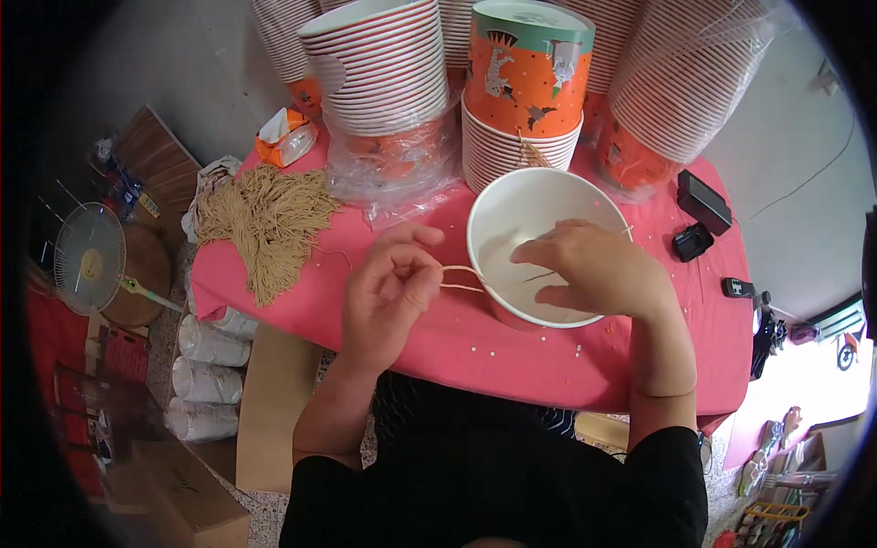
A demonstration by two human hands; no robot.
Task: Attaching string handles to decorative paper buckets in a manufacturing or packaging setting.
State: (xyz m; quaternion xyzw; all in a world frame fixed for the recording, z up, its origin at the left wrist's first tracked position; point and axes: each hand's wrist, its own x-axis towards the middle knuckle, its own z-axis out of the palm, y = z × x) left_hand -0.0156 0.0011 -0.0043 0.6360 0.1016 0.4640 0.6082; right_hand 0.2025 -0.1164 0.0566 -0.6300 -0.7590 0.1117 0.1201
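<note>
A white paper bucket point(501, 219) stands open on the pink tablecloth in front of me. Between the fingertips of my left hand point(387, 294) a doubled length of tan cord point(462, 268) is pinched; it runs to the bucket's left wall. My right hand point(610, 270) reaches over the right rim, with thumb and fingers apart above the inside. A short, thin dark line shows inside near those fingers; I cannot tell whether it is cord. A light cord end point(628, 229) shows by the right rim. To the left lies a heap of tan cords point(274, 224).
Tall stacks of paper buckets point(379, 73), some in clear plastic, line the back. One orange patterned bucket point(525, 78) sits upside down on a stack. Black boxes point(703, 203) lie at the right. A tissue pack point(285, 137) is at the back left; a fan point(89, 258) stands beyond.
</note>
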